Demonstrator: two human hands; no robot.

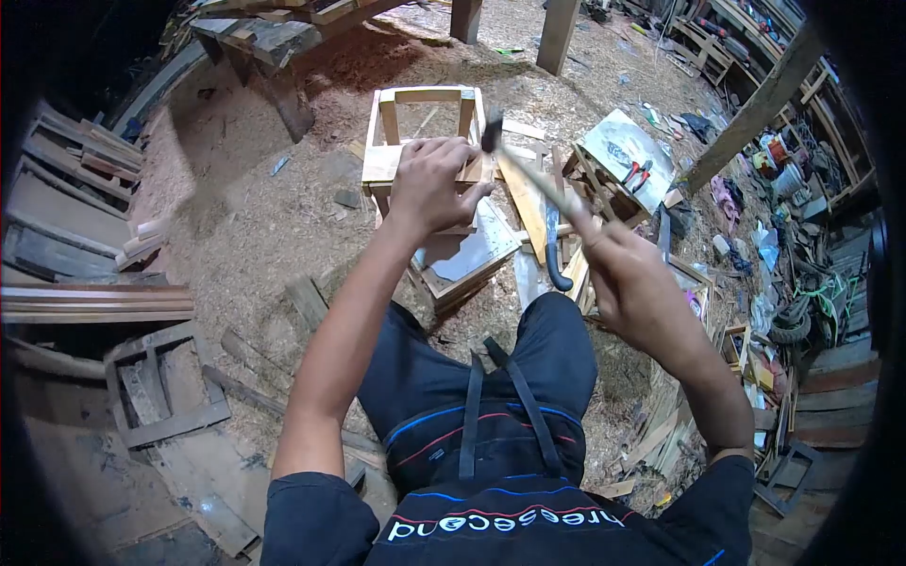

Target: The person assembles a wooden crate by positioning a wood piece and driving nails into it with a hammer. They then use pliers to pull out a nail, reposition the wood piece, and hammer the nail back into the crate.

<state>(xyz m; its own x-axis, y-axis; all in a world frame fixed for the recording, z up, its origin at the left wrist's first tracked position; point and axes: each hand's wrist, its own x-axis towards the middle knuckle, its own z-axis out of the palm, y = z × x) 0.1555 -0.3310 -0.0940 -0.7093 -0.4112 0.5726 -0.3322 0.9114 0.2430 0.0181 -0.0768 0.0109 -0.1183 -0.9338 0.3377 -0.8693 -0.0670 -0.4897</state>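
My left hand (pixel 436 179) grips the near top part of a small wooden frame (pixel 382 165), fingers over the wood and thumb pointing right. The frame rests on a low wooden stand with a pale, glossy top (pixel 477 247) in front of my knees. In my right hand (pixel 630 274) is a hammer (pixel 538 175), held by its handle. Its dark head is raised beside the frame's right side, close to my left fingertips. My left palm and part of the frame's near side are hidden.
Right of the stand lie a handsaw (pixel 553 250) and wooden strips. Beyond them, red-handled pliers (pixel 640 177) rest on a small white-topped table (pixel 613 132). Stacked planks (pixel 94 304) and a wooden frame piece (pixel 179 429) are at left. Wood shavings cover the floor; a post (pixel 755 113) leans at right.
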